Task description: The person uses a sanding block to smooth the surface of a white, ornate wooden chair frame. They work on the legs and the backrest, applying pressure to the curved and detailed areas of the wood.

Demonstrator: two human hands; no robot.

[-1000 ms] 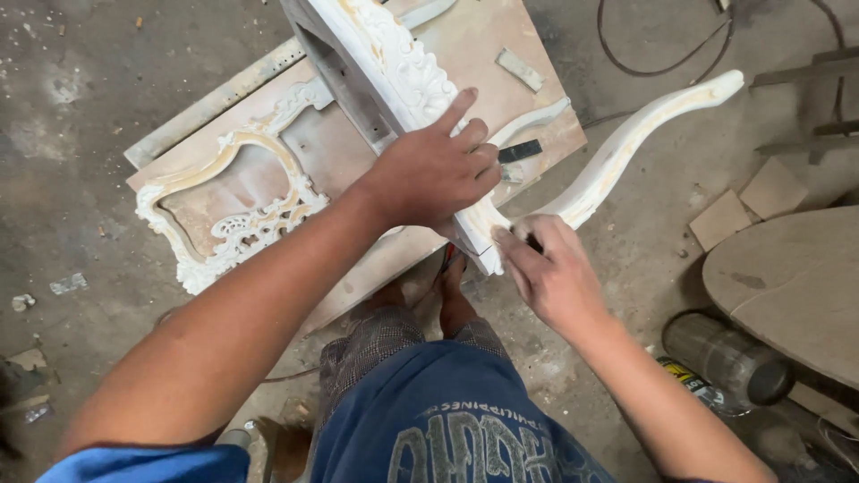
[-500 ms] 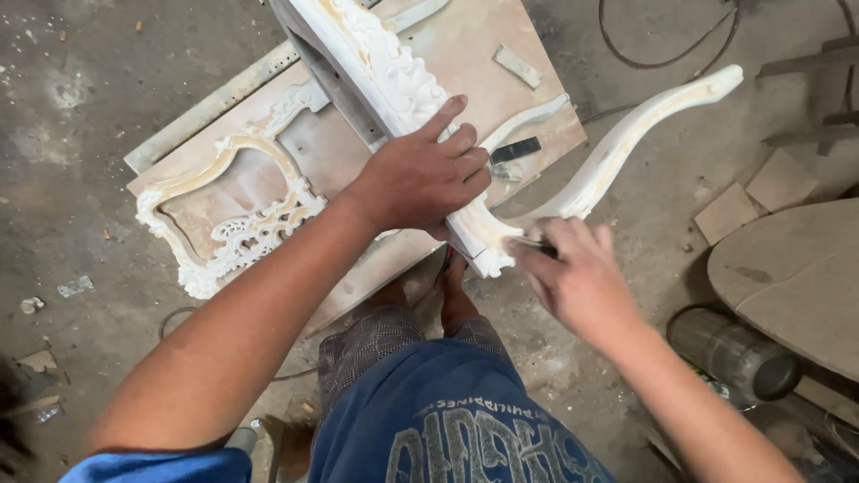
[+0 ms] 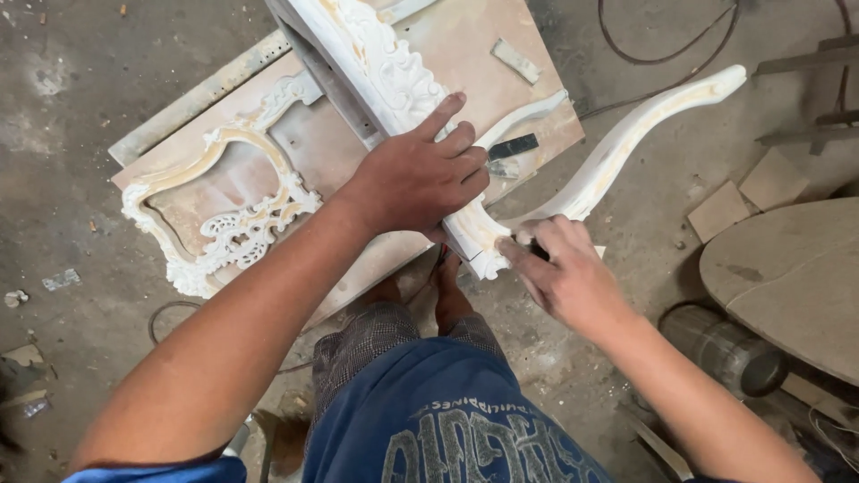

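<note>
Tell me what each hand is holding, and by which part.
The left hand presses flat on the carved white furniture frame near its corner joint. The right hand pinches a small dark tool against that corner; its kind cannot be told.

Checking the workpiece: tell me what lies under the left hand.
The left hand presses flat on the white carved frame. The wood beneath the palm is hidden.

I'm looking down into a furniture carving workshop: dusty concrete floor (image 3: 72, 134), an ornate carved frame (image 3: 215, 215) on a plywood board (image 3: 465, 80), wood offcuts (image 3: 743, 201), loose cable (image 3: 662, 58).
</note>
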